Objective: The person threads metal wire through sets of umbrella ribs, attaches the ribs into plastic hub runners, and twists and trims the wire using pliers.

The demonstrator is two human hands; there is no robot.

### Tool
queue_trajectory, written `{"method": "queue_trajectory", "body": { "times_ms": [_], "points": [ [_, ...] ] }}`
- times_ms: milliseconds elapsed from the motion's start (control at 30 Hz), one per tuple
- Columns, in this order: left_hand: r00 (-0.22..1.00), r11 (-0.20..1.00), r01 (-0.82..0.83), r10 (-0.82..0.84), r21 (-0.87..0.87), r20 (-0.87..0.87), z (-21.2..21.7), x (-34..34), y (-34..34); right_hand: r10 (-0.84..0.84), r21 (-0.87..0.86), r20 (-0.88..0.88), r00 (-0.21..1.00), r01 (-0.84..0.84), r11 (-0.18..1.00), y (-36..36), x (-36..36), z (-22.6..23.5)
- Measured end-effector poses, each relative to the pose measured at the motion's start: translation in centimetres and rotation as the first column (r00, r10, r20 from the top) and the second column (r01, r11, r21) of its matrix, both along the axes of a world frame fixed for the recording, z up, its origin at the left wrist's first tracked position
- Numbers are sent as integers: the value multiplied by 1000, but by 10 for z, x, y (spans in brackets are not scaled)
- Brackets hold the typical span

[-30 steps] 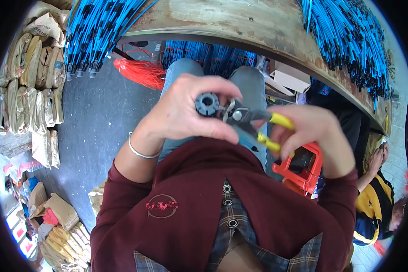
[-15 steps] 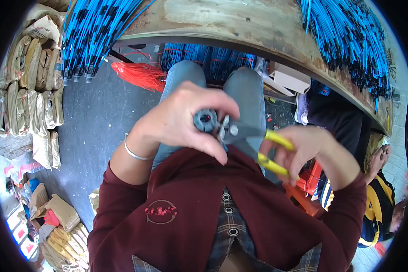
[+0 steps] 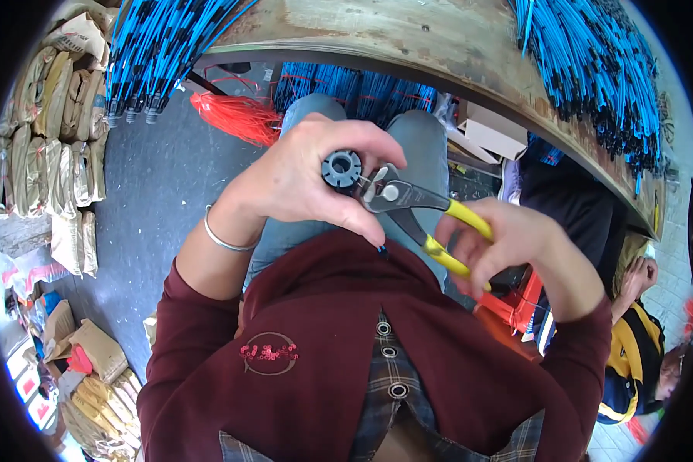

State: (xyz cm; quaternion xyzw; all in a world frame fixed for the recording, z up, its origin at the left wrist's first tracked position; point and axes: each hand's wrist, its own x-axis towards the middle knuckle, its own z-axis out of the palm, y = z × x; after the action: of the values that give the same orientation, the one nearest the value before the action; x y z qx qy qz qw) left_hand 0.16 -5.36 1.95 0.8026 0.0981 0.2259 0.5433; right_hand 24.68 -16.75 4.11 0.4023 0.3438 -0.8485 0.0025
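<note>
My left hand (image 3: 316,169) is curled around a dark grey ring-shaped plastic part (image 3: 341,169) with a slotted rim and a round hole facing up. Below its thumb peek small blue-and-black tips (image 3: 383,249); what they belong to is hidden. My right hand (image 3: 508,242) grips the yellow handles of a pair of pliers (image 3: 420,202), handles spread apart. The grey jaws lie at the right side of the ring-shaped part, beside the left fingers, at a thin metallic bit. Whether the jaws are closed on it I cannot tell.
A wooden table (image 3: 377,31) stands ahead, bearing bundles of blue cables (image 3: 593,85) at right and more (image 3: 162,38) at left. Red strands (image 3: 235,119) hang under it. Wrapped packages (image 3: 46,146) are stacked at left. Another person's hand (image 3: 637,277) shows at right.
The pliers have tilted and moved slightly left and up, their jaws now nearer the ring-shaped part. My left hand has turned the part a little and raised it slightly.
</note>
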Motion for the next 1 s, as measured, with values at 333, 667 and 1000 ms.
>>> {"method": "queue_trajectory", "body": {
  "times_ms": [333, 667, 1000],
  "points": [
    [976, 976, -216, 216, -21, -5, -4, 2, -8, -158, 955, 267, 951, -240, 174, 8, -1, 4],
    [988, 986, -151, 150, -64, -22, -5, 6, -9, 96, 301, -79, 992, -68, 951, 16, 12, -12],
    [949, 941, -308, 292, -140, -122, -2, 16, -15, -206, 868, 471, 858, -408, 284, -1, -2, 13]
  ]
}}
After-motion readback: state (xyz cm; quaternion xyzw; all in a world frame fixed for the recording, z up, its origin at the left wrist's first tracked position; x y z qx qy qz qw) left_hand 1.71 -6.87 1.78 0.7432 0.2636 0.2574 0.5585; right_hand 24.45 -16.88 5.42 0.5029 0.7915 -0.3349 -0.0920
